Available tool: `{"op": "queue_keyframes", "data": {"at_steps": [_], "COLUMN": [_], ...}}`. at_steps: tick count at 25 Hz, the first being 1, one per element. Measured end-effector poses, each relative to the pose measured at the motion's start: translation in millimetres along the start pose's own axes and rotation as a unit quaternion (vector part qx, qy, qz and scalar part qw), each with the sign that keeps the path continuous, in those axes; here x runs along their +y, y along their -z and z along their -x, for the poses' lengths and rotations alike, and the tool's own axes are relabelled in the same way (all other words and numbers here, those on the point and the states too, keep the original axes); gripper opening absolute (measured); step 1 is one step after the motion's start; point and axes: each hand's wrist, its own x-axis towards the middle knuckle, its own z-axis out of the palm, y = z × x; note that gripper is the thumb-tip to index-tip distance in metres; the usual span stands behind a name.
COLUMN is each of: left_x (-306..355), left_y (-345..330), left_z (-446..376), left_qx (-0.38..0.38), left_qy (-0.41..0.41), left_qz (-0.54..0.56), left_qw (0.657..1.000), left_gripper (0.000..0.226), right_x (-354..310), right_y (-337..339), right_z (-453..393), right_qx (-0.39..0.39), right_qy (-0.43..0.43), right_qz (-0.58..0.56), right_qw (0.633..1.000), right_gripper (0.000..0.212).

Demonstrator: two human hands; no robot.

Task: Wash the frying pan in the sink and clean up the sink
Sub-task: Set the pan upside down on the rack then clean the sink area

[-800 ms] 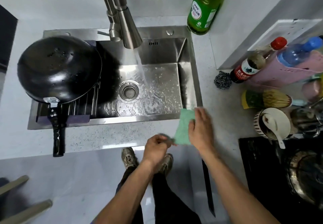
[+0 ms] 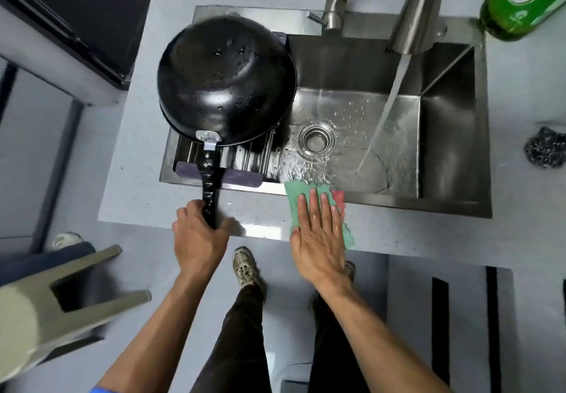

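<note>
Two hands at work: left hand (image 2: 199, 236) grasps the upturned black frying pan's (image 2: 226, 80) handle at nine o'clock; right hand (image 2: 318, 233), grip released, presses a green cloth (image 2: 295, 196) flat on the grey tabletop (image 2: 137, 178).

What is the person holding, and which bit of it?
The left hand grips the upside-down black frying pan by the end of its black handle. The right hand lies flat on the green cloth, holding nothing.
</note>
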Motion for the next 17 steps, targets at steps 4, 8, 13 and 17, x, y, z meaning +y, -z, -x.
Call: {"op": "queue_keyframes", "data": {"at_steps": [4,8,13,17], "left_x": [-24,-29,-37,-54], "left_y": [15,26,39,41], "left_z": [-35,-46,-47,-66], "left_qx": [-0.083,-0.155,-0.172,-0.245], "left_qy": [0.031,0.006,-0.025,0.039], "left_qz": [0.076,0.096,0.143,0.237], "left_qw": [0.993,0.983,0.974,0.939], "left_gripper": [0.05,0.044,0.035,0.038], "right_x": [51,37,-152,-164], "right_y": [0,2,-28,2], "right_z": [17,9,-18,-14], "right_qx": [0.03,0.071,0.007,0.055], "right_qy": [-0.051,-0.32,-0.071,-0.183], "right_qz": [0.076,-0.017,-0.155,-0.472], "right_qw": [0.995,0.945,0.985,0.861], "right_gripper": [0.065,0.067,0.065,0.05]}}
